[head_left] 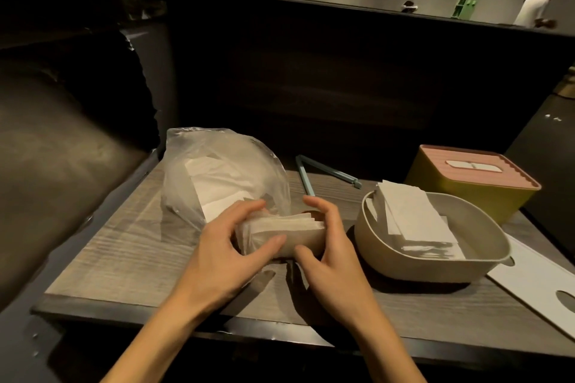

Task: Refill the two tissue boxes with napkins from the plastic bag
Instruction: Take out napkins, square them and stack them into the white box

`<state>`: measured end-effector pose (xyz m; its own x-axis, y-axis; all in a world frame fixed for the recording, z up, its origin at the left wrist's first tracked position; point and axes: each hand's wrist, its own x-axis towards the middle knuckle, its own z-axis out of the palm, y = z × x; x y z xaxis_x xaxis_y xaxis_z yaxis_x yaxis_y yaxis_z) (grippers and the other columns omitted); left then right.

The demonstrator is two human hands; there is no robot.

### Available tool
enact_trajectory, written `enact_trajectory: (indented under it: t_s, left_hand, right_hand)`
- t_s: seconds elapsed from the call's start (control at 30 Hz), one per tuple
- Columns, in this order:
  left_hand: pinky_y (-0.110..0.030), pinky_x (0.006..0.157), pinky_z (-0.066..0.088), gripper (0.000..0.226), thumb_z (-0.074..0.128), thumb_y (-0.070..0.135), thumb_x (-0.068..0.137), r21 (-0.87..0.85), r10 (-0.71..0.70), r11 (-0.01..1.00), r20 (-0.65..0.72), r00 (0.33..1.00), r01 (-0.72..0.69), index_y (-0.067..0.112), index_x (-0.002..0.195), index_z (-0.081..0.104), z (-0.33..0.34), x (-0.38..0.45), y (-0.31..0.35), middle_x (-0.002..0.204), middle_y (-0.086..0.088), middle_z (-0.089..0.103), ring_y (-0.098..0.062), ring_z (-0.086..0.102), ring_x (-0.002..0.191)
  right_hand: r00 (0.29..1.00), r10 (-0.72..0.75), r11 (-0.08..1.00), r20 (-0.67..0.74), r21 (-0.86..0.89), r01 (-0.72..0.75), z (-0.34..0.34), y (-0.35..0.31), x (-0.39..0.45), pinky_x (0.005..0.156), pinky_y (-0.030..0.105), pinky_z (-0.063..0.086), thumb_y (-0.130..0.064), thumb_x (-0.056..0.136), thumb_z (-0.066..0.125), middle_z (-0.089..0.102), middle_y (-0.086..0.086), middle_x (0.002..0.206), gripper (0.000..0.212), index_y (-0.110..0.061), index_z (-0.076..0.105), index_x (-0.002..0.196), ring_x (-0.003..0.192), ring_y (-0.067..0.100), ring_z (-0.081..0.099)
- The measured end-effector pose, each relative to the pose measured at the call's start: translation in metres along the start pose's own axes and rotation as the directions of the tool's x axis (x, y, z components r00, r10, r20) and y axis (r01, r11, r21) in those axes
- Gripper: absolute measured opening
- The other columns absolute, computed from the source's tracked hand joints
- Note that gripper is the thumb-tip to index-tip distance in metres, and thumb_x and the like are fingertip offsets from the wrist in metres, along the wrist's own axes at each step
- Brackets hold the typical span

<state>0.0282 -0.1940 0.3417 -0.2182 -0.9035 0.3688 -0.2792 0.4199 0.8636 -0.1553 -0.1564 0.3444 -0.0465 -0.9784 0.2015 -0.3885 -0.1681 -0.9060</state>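
Note:
A clear plastic bag with white napkins inside lies on the left of the wooden table. Both hands hold a folded stack of napkins at the bag's mouth. My left hand grips the stack's left end through the plastic. My right hand curls round its right end. To the right stands an open beige tissue box with napkins lying inside it. Behind that sits a yellow tissue box with a pink lid, lid on.
A white flat lid with oval holes lies at the table's right edge. A pair of light blue tongs rests behind the hands. A dark bench seat runs along the left; a dark partition stands behind the table. People are in the far background.

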Motion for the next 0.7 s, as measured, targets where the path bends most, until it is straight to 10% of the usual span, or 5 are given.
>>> enact_trajectory:
  t_s: [0.27, 0.57, 0.7]
  left_hand:
    - [-0.008, 0.09, 0.045, 0.051, 0.063, 0.009, 0.08, 0.089, 0.081, 0.993, 0.027, 0.996, -0.083, 0.035, 0.124, 0.054, -0.0011, -0.0009, 0.0012, 0.11, 0.018, 0.067, -0.006, 0.065, 0.108]
    - [-0.009, 0.089, 0.046, 0.074, 0.083, 0.031, 0.082, 0.163, 0.062, 0.984, 0.069, 0.996, -0.073, 0.064, 0.128, 0.036, 0.0039, -0.0022, -0.0027, 0.117, 0.031, 0.059, 0.002, 0.064, 0.107]
    - [-0.01, 0.086, 0.047, 0.06, 0.077, 0.02, 0.089, 0.176, 0.034, 0.984, -0.013, 0.999, -0.032, 0.048, 0.129, 0.042, 0.0021, -0.0028, -0.0057, 0.111, 0.028, 0.063, 0.004, 0.063, 0.105]
  right_hand:
    - [0.996, -0.087, 0.996, -0.034, -0.01, 0.087, 0.0013, 0.0033, 0.0002, 0.094, 0.026, 0.05, -0.005, 0.102, 0.051, 0.06, -0.021, 0.117, 0.049, -0.045, 0.048, 0.13, 0.112, 0.009, 0.06]
    - [0.996, -0.042, 0.996, 0.077, -0.075, 0.048, 0.0018, 0.0057, -0.0003, 0.106, 0.043, 0.048, -0.011, 0.098, 0.054, 0.057, -0.017, 0.126, 0.065, -0.058, 0.034, 0.139, 0.12, 0.01, 0.055]
    - [0.999, -0.047, 0.998, 0.001, -0.047, 0.047, 0.0015, 0.01, 0.0008, 0.099, 0.038, 0.053, -0.018, 0.105, 0.053, 0.063, -0.016, 0.124, 0.047, -0.053, 0.042, 0.135, 0.113, 0.006, 0.062]
